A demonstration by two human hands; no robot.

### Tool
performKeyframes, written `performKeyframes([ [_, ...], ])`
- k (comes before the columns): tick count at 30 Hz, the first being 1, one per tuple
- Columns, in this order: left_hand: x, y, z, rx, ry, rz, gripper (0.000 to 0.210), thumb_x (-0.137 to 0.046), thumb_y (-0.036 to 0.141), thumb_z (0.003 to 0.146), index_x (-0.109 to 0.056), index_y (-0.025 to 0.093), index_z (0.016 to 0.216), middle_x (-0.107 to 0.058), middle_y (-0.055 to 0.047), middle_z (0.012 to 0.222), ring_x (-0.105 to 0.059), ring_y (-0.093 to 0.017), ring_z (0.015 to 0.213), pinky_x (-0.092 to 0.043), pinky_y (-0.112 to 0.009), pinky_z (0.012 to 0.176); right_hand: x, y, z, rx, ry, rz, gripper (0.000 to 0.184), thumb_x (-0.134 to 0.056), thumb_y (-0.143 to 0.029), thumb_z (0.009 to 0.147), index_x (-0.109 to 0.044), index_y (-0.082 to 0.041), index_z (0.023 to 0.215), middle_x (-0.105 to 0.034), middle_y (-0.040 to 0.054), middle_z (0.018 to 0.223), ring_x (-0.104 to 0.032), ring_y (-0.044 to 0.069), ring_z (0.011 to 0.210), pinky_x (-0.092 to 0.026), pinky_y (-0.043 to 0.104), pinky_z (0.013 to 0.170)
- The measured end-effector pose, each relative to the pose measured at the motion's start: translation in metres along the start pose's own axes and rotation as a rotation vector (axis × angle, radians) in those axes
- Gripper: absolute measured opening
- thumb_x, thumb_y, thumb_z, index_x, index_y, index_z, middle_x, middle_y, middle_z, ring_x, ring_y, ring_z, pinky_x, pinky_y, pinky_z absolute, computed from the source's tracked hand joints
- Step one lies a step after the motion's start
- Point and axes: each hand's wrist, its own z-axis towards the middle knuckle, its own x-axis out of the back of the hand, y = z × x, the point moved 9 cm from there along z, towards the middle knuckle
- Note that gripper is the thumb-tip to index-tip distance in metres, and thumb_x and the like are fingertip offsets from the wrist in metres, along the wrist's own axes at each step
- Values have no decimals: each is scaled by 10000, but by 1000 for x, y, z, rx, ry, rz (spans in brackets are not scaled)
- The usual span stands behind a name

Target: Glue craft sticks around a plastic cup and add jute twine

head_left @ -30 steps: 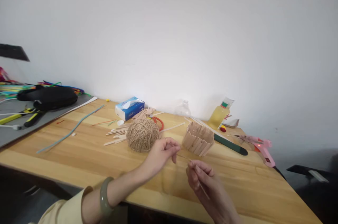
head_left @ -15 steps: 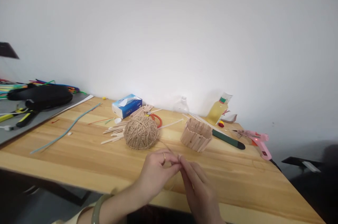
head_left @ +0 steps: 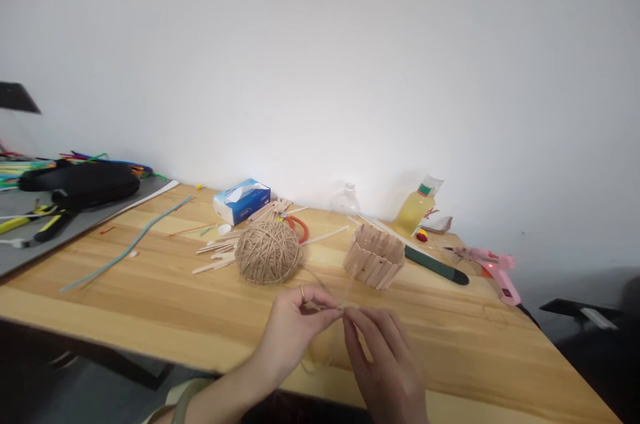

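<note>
Near the table's front edge, my left hand (head_left: 293,321) and my right hand (head_left: 385,357) meet fingertip to fingertip, both pinching thin twine (head_left: 316,277). The strand runs from a big brown twine ball (head_left: 269,252) just behind my left hand, and a loose loop hangs below my fingers. My left hand wears a ring. A faint, blurred length of twine rises from the pinch toward a small basket of wooden sticks (head_left: 375,257), which stands upright behind my right hand. The exact crossing of the strands between my fingertips is too small to make out.
Wooden craft sticks (head_left: 217,261), orange-handled scissors (head_left: 299,227) and a tissue box (head_left: 243,201) lie around the ball. To the right are a dark green strip (head_left: 435,265), a yellow glue bottle (head_left: 414,212) and a pink glue gun (head_left: 493,267). A blue pipe cleaner (head_left: 133,241) lies left.
My hands have shifted slightly, the right one lower and to the right. A blurred strand now shows above the pinch. The whole view has moved a little.
</note>
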Motion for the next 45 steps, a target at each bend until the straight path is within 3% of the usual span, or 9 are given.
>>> performKeyframes([
  [9, -9, -8, -6, 36, -71, -91, 214, -791, 277, 480, -668, 142, 591, -691, -54, 666, -594, -157, 639, -471, -269, 638, -24, 43, -9, -612, -171, 573, 163, -572, -279, 811, -711, -206, 766, -655, 45, 685, -619, 156, 628, -493, 221, 528],
  [12, -12, -6, -7, 1, -121, -112, 229, -793, 300, 504, -657, 140, 594, -680, -50, 664, -592, -153, 645, -469, -267, 643, -30, 49, -13, -736, -187, 710, 165, -629, -347, 759, -708, -211, 708, -651, 36, 671, -605, 160, 621, -480, 228, 539],
  [20, -19, -4, -12, -15, -210, -138, 342, -757, 409, 586, -557, 135, 627, -585, 6, 542, -527, -100, 540, -423, -223, 564, -25, 45, -14, -732, -204, 707, 223, -604, -357, 772, -605, -194, 620, -534, 0, 592, -491, 130, 557, -406, 223, 517],
  [25, -30, -7, -19, 68, -296, -108, 409, -714, 488, 601, -550, 139, 739, -556, 24, 480, -482, -89, 448, -388, -217, 504, -35, 57, -35, -913, -127, 978, 216, -583, -415, 800, -566, -216, 720, -446, -32, 623, -404, 105, 572, -373, 201, 533],
  [30, -29, -8, -25, 45, -291, 91, 332, -630, 464, 683, -587, 135, 699, -465, 50, 440, -419, -75, 418, -331, -200, 466, -37, 66, -33, -1118, 61, 1296, 241, -715, -393, 663, -582, -193, 678, -410, -28, 658, -317, 78, 511, -315, 202, 457],
  [34, -28, -5, -33, 3, -341, 168, 300, -571, 441, 744, -558, 146, 693, -434, 59, 440, -387, -69, 414, -301, -189, 444, -31, 64, -21, -1138, 131, 1405, 212, -737, -322, 639, -575, -186, 633, -374, -31, 650, -304, 73, 509, -314, 196, 452],
  [39, -29, 4, -32, -6, -441, 206, 258, -541, 400, 790, -600, 151, 754, -581, 0, 594, -530, -109, 572, -407, -215, 578, -21, 68, -14, -1026, 148, 1275, 233, -716, -371, 670, -565, -198, 637, -413, -27, 644, -343, 87, 530, -333, 208, 484],
  [42, -21, 23, -19, -124, -337, 280, 240, -633, 341, 726, -658, 171, 894, -666, -60, 933, -560, -170, 870, -408, -268, 795, -23, 72, -17, -1029, 32, 1090, 264, -677, -436, 705, -565, -199, 681, -435, -29, 611, -366, 99, 542, -336, 217, 508],
  [45, -22, 30, -10, -131, -275, 286, 303, -710, 301, 634, -682, 170, 906, -679, -57, 915, -546, -169, 795, -413, -270, 737, -28, 67, -17, -995, -110, 922, 296, -609, -482, 753, -548, -200, 687, -418, -41, 548, -383, 108, 526, -346, 219, 508],
])
